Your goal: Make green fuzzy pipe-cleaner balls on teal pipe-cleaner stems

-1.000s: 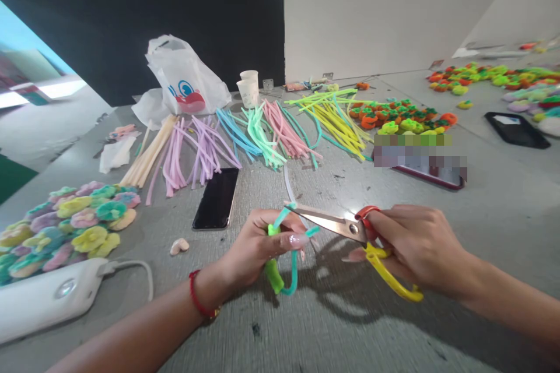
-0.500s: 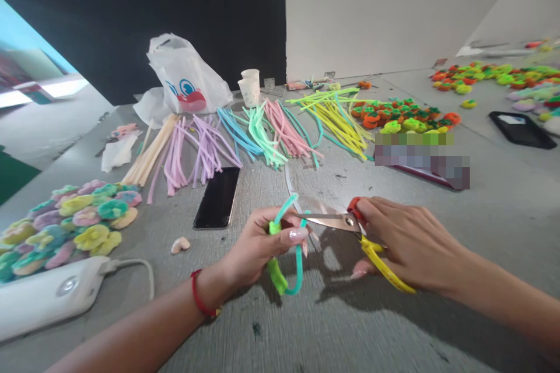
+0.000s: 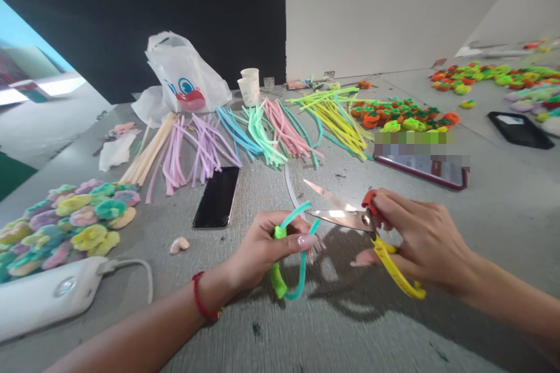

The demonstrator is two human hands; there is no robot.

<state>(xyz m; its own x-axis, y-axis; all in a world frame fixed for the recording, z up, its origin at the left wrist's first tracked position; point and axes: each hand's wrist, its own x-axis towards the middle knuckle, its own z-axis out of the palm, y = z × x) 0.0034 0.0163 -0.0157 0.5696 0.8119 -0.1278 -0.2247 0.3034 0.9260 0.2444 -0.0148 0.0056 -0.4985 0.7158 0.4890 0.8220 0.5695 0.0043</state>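
Note:
My left hand (image 3: 266, 250) grips a bent teal pipe cleaner (image 3: 301, 271) with a fuzzy lime-green section (image 3: 277, 273), and the teal stem curves out above and below my fingers. My right hand (image 3: 422, 239) holds a pair of scissors (image 3: 345, 217) by its red and yellow handles. The steel blades stand open, pointing left, with their tips close to the teal stem's upper end. My fingers hide part of the pipe cleaner and the scissor handles.
Bundles of pastel pipe cleaners (image 3: 258, 134) lie across the grey table (image 3: 332, 326), with a black phone (image 3: 216, 197) below them. Pastel fuzzy flowers (image 3: 74, 215) and a white power bank (image 3: 50, 297) sit left; orange-green pom-poms (image 3: 402, 119) and a second phone (image 3: 422, 169) sit right.
The scissor blades have opened wider, and my right hand has shifted slightly right. My left hand still holds the pipe cleaner, which has moved little.

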